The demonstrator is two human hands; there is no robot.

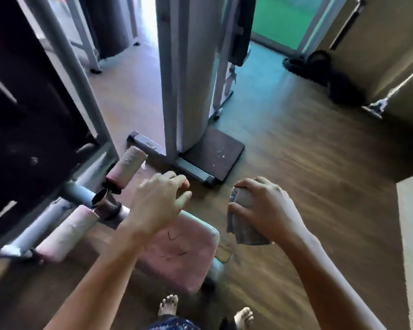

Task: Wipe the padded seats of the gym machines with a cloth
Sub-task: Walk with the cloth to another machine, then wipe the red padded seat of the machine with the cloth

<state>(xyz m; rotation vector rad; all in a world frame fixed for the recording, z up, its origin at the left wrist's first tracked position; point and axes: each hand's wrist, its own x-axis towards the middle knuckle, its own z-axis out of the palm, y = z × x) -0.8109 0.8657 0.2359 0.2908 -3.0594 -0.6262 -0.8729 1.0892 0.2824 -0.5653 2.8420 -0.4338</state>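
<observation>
The right hand (265, 210) grips a grey cloth (244, 225), bunched, with the fingers curled over its upper part and the thumb pressing its left edge. The rest of the cloth hangs loose under the palm, its long axis running down the picture toward the person. It is held in the air to the right of the pink padded seat (184, 253), clear of it and over the wooden floor (296, 163).

The left hand (160, 203) holds nothing, its fingers loosely curled above the seat's far edge (through the blur I cannot tell whether it touches). The seat lies flat, its far end toward two pink foam rollers (126, 167).
</observation>
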